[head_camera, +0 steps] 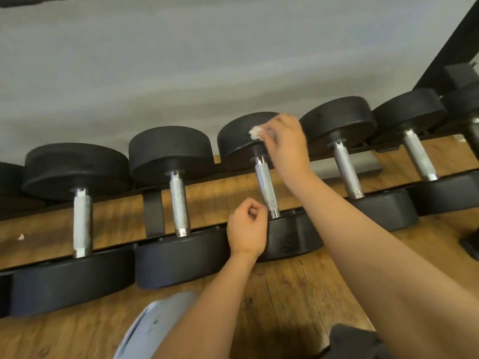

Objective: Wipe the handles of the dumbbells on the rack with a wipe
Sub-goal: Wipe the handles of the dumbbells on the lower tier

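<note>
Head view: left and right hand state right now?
Left hand: closed fist, holding nothing visible.
Right hand: pinching crumpled white wipe over round black dumbbell head.

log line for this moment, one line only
right hand: holds wipe at far head of middle dumbbell | left hand: curled, empty, beside handle

black rack (pixel 154 213), row of dumbbells (pixel 178 203)

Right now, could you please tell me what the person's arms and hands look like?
The left forearm and right forearm are bare as far as the frame shows: no sleeves, gloves, watch or bands. The left hand and right hand show no rings or markings.
</note>
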A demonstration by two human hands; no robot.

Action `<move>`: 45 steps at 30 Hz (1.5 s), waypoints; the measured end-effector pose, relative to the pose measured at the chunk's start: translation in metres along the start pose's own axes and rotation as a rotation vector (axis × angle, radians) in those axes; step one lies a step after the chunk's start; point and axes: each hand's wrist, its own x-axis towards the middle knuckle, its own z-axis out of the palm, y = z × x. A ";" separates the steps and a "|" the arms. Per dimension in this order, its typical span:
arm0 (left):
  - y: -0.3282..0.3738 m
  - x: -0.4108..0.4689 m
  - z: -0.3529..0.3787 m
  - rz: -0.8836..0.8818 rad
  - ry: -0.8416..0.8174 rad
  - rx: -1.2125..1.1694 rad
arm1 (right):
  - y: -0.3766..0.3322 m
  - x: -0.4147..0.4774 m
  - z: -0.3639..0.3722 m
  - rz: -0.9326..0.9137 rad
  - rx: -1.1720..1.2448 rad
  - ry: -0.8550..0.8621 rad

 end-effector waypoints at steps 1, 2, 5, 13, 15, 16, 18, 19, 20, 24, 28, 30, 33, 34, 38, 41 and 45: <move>-0.001 0.000 0.000 0.001 -0.003 -0.007 | 0.010 -0.002 -0.003 0.114 0.036 0.071; -0.001 0.000 0.000 0.002 -0.005 -0.017 | 0.019 -0.002 -0.006 0.245 0.064 0.122; 0.000 -0.002 0.000 -0.003 -0.013 -0.020 | 0.024 -0.003 -0.008 0.339 0.079 0.120; 0.002 -0.002 -0.003 0.000 -0.045 -0.022 | 0.015 -0.008 -0.021 0.324 0.063 -0.069; 0.002 -0.001 -0.002 0.007 -0.045 -0.020 | 0.019 -0.014 -0.023 0.438 0.064 -0.118; 0.001 -0.002 -0.002 0.009 -0.041 -0.022 | 0.021 -0.018 -0.021 0.478 0.086 -0.146; 0.002 -0.002 -0.003 0.014 -0.049 -0.010 | 0.025 -0.027 -0.015 0.570 0.166 -0.176; 0.003 -0.002 -0.003 0.016 -0.060 0.000 | 0.030 -0.030 -0.010 0.615 0.229 -0.169; 0.002 -0.002 -0.003 0.017 -0.069 0.006 | 0.034 -0.033 -0.005 0.667 0.304 -0.153; 0.003 -0.003 -0.004 0.023 -0.064 0.038 | 0.039 -0.036 0.015 0.737 0.555 -0.202; 0.016 0.005 -0.001 0.052 -0.089 0.243 | 0.040 -0.035 0.030 0.599 0.569 -0.259; 0.026 0.003 0.004 0.060 -0.126 0.345 | 0.042 -0.038 0.034 0.599 0.559 -0.223; 0.037 0.002 0.011 0.006 -0.132 0.453 | 0.043 -0.041 0.033 0.613 0.540 -0.223; 0.038 0.002 0.011 -0.016 -0.128 0.461 | 0.046 -0.041 0.035 0.635 0.537 -0.253; 0.041 0.003 0.020 -0.030 -0.112 0.512 | 0.060 -0.047 0.041 0.771 0.589 -0.537; 0.046 0.007 0.027 -0.125 -0.114 0.544 | 0.058 -0.043 0.035 0.791 0.715 -0.540; 0.051 0.007 0.031 -0.194 -0.063 0.556 | 0.051 -0.032 0.026 0.722 0.794 -0.325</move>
